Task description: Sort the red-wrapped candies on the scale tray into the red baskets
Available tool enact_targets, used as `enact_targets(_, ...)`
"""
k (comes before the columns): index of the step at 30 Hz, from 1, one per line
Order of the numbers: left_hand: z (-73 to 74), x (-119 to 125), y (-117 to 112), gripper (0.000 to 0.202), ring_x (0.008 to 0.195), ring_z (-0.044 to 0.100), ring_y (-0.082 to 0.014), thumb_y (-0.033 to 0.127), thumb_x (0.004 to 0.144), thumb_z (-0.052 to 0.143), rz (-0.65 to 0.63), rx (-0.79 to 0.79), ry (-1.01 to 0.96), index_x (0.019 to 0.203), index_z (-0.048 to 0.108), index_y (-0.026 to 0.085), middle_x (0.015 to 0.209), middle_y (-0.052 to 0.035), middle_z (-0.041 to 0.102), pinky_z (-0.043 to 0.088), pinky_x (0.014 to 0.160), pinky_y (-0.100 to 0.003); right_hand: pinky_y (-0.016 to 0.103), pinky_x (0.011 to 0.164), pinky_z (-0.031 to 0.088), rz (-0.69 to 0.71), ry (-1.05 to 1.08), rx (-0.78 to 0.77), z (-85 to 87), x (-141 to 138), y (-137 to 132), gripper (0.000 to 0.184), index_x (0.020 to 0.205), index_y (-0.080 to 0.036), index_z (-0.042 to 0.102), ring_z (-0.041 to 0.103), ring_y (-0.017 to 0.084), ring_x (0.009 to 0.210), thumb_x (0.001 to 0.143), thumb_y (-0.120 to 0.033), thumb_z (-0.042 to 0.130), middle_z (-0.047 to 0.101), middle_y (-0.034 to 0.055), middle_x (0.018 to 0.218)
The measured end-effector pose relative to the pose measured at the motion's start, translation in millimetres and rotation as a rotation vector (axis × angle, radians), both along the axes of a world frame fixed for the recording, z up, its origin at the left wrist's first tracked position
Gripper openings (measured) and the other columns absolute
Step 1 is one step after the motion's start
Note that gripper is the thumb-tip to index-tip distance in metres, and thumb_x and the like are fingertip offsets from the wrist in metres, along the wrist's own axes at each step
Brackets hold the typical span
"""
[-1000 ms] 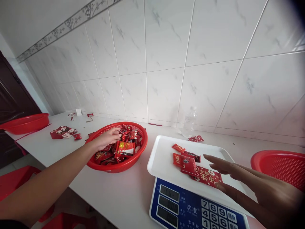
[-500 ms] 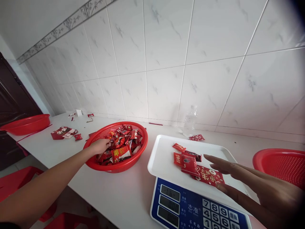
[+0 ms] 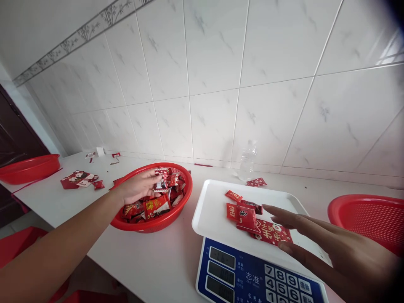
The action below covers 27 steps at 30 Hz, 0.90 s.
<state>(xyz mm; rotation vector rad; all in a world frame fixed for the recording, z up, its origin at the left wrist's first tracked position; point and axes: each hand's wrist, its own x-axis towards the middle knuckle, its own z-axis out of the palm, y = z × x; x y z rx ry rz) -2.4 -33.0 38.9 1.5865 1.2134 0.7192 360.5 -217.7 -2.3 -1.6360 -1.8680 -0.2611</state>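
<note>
My left hand is over the red basket, its thumb and fingers closed on a small red-and-white snack packet. Under it, the basket is heaped with other red wrapped snacks. My right hand is over the white scale tray with fingers stretched out and apart. Its thumb tip is at the edge of a long red packet; whether it touches I cannot tell. Beside that, several smaller red packets lie on the tray.
The blue scale panel is in front of the tray. A clear bottle and a red packet are behind it. Another red basket is at right, a red basin far left. Red stools stand below the table edge.
My left hand has come up out of the heap of snacks and now holds a red-and-white packet. My right hand keeps its place over the tray. The view has shifted slightly.
</note>
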Motion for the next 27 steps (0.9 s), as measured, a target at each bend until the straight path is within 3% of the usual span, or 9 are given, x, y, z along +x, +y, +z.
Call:
enact_targets(3, 3.6, 36.4, -27.4, 0.032, 0.095, 0.063, -0.0198, 0.026, 0.080, 0.072, -0.214, -0.051, -0.138, 0.110, 0.062, 0.019, 0.103, -0.0062, 0.066, 0.053, 0.080, -0.032, 0.031, 0.068, 0.063, 0.128, -0.043, -0.095, 5.5, -6.8, 2.6, 0.038, 0.131, -0.038, 0.062, 0.076, 0.025, 0.081, 0.097, -0.042, 0.045, 0.076, 0.0012, 0.109)
enact_targets(6, 6.3, 71.4, -58.7, 0.040, 0.080, 0.061, -0.0152, 0.022, 0.084, 0.068, -0.383, -0.027, -0.213, 0.121, 0.054, 0.019, 0.095, -0.0047, 0.066, 0.051, 0.073, -0.029, 0.034, 0.067, 0.063, 0.200, 0.084, -0.113, 14.9, -16.1, 3.7, 0.040, 0.131, -0.029, 0.061, 0.075, 0.026, 0.086, 0.097, -0.045, 0.047, 0.076, 0.0066, 0.107)
enact_targets(9, 9.9, 97.4, -88.0, 0.050, 0.083, 0.061, -0.0166, 0.025, 0.089, 0.065, -0.539, 0.006, -0.213, 0.133, 0.042, 0.022, 0.103, -0.0072, 0.066, 0.050, 0.069, -0.029, 0.032, 0.071, 0.060, 0.295, 0.317, -0.167, 27.0, -25.8, 3.9, 0.036, 0.119, -0.023, 0.065, 0.073, 0.023, 0.088, 0.097, -0.047, 0.049, 0.075, 0.0082, 0.102)
enact_targets(13, 14.9, 117.7, -116.8, 0.049, 0.097, 0.063, -0.0177, 0.027, 0.097, 0.055, -0.684, 0.080, -0.166, 0.140, 0.033, 0.033, 0.118, -0.0066, 0.065, 0.051, 0.082, -0.031, 0.025, 0.068, 0.053, 0.461, 0.599, -0.203, 37.0, -32.7, 3.3, 0.031, 0.097, -0.020, 0.065, 0.065, 0.016, 0.078, 0.099, -0.047, 0.049, 0.070, 0.0036, 0.086)
enact_targets(18, 10.5, 130.8, -134.1, 0.054, 0.105, 0.063, -0.0196, 0.030, 0.099, 0.052, -0.661, 0.243, -0.168, 0.146, 0.027, 0.038, 0.126, -0.0062, 0.065, 0.049, 0.093, -0.033, 0.018, 0.056, 0.043, 0.563, 0.827, -0.156, 35.7, -33.5, -2.2, 0.035, 0.072, -0.019, 0.057, 0.051, 0.008, 0.060, 0.098, -0.041, 0.053, 0.055, -0.0038, 0.064)
enact_targets(22, 1.6, 135.6, -137.0, 0.055, 0.106, 0.064, -0.0202, 0.035, 0.098, 0.054, -0.644, 0.252, -0.238, 0.147, 0.028, 0.038, 0.122, -0.0056, 0.068, 0.049, 0.094, -0.031, 0.017, 0.054, 0.039, 0.587, 0.906, -0.099, 34.5, -34.0, -6.3, 0.034, 0.070, -0.018, 0.057, 0.047, 0.007, 0.057, 0.098, -0.038, 0.054, 0.053, -0.0046, 0.062)
enact_targets(27, -4.7, 138.9, -138.8, 0.056, 0.092, 0.067, -0.0173, 0.037, 0.096, 0.058, -0.595, 0.273, -0.332, 0.147, 0.034, 0.037, 0.109, -0.0044, 0.072, 0.050, 0.086, -0.028, 0.017, 0.052, 0.038, 0.611, 0.955, -0.083, 34.5, -35.2, -6.7, 0.035, 0.069, -0.018, 0.058, 0.045, 0.006, 0.056, 0.098, -0.037, 0.055, 0.053, -0.0046, 0.061)
